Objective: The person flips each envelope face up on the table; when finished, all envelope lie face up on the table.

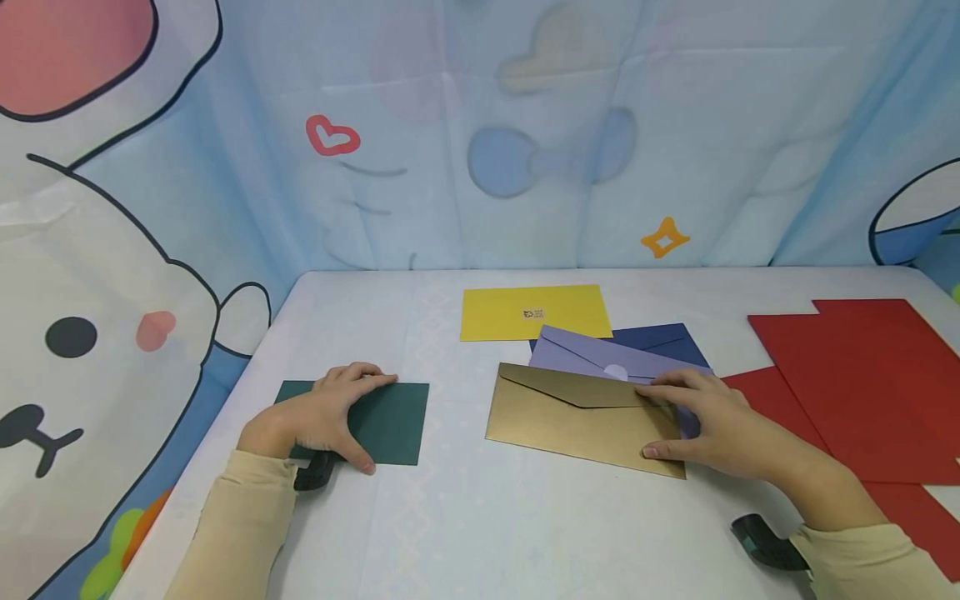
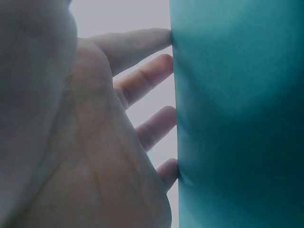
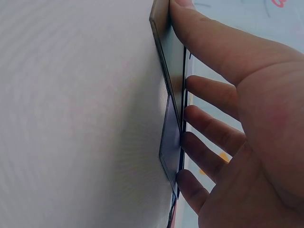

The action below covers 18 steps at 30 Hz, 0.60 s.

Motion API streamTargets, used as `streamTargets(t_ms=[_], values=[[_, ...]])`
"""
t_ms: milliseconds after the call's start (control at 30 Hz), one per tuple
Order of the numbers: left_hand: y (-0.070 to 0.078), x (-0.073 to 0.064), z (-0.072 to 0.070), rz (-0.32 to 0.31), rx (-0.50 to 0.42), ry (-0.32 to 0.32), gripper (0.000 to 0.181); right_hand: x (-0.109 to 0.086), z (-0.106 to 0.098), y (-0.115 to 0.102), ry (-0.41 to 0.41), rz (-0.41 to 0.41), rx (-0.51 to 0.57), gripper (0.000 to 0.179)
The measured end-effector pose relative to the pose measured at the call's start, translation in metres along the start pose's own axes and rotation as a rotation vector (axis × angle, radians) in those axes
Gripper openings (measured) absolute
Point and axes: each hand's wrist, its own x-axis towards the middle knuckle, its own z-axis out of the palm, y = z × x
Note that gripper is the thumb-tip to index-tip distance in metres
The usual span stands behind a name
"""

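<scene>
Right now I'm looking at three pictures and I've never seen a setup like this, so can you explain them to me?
There's no robot here, just a person's two bare hands. The wide picture comes from a camera worn on the head; the two close-ups come from cameras on the left and right wrists.

On the white table, the left hand touches a dark green sheet. The right hand touches the right end of a gold envelope, which overlaps a lavender envelope. Behind are a blue envelope and a yellow rectangle; red sheets lie at the right. Neither hand clearly grips anything.
</scene>
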Motion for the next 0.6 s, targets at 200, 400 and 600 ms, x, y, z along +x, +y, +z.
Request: streamTargets(t_ms=[200, 400, 600], values=[[0.005, 0.001, 0.0, 0.01, 0.025, 0.005, 0.11, 0.0, 0.0, 0.001, 0.003, -0.006, -0.004, 0.082], [0.012, 0.007, 0.004, 0.046, 0.036, 0.034, 0.109, 0.001, 0.001, 0.001, 0.005, 0.003, -0.015, 0.082], [0.035, 0.017, 0.01, 0.16, 0.026, 0.088, 0.112, 0.001, 0.002, 0.001, 0.006, 0.006, -0.015, 0.081]])
